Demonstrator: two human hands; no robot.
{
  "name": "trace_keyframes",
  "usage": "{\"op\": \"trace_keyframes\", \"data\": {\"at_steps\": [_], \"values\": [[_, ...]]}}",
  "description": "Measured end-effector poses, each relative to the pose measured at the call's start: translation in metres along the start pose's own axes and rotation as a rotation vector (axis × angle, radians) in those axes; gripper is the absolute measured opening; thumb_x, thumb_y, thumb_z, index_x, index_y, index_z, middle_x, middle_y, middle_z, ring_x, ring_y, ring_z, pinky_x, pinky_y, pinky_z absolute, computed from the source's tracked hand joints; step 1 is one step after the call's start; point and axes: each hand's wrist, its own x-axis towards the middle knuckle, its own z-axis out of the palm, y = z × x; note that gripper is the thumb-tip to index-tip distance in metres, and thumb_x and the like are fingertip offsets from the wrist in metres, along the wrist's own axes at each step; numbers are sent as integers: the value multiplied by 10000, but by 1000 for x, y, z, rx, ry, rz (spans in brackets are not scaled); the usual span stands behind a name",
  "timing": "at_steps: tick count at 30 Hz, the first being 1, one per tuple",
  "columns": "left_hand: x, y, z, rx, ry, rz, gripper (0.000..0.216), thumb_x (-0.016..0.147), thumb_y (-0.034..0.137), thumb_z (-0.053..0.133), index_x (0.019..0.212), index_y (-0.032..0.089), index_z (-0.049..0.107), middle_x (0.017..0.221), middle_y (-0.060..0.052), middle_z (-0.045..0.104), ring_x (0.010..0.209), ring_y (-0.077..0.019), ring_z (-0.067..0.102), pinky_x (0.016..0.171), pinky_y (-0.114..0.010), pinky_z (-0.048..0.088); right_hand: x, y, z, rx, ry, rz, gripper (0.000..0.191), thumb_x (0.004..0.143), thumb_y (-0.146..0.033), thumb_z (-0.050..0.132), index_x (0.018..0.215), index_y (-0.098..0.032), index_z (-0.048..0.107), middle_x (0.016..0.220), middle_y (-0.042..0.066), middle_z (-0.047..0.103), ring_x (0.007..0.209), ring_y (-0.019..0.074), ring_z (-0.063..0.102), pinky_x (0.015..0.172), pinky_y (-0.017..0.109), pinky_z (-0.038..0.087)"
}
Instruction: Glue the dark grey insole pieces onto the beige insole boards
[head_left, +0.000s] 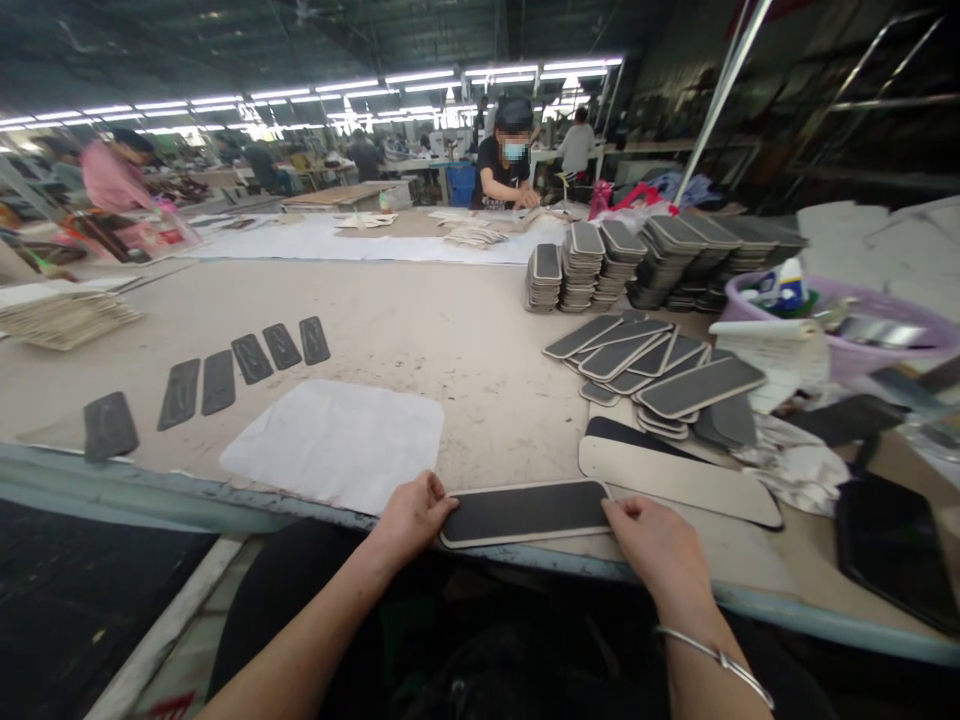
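Between my two hands, at the table's front edge, lies a long dark grey panel [529, 510] with rounded corners and a pale border. Its left end is pinched by my left hand [416, 515], its right end by my right hand [656, 545]. Just beyond my left hand is a white rounded sheet [337, 440]. To the right, near my right hand, a long beige piece [675, 475] overlaps a black one. Farther back is a loose heap of similar grey panels with pale edges [637, 355].
Several small dark pieces [219, 382] lie in a row at left. Neat stacks of panels [581, 265] stand at back right. A purple basin [885, 290], a crumpled cloth [802, 465] and a black flat object [896, 545] are at right. Across the table a person [506, 165] works.
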Motion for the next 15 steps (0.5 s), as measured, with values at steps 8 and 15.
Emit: {"op": "trace_keyframes", "data": {"at_steps": [8, 15], "values": [[-19, -16, -10, -35, 171, 298, 184, 832, 318, 503, 885, 182, 615, 804, -38, 625, 735, -141, 602, 692, -242, 463, 3, 4, 0, -36, -54, 6, 417, 767, -596, 394, 800, -284, 669, 772, 62, 653, 729, 258, 585, 674, 344, 402], [-27, -15, -19, 97, -46, 556, 284, 897, 278, 417, 972, 215, 684, 1021, -68, 625, 937, -152, 586, 865, -252, 449, 4, 5, 1, -33, -70, -11, 419, 771, -600, 386, 817, -290, 664, 794, 58, 652, 739, 255, 582, 690, 343, 400]]}}
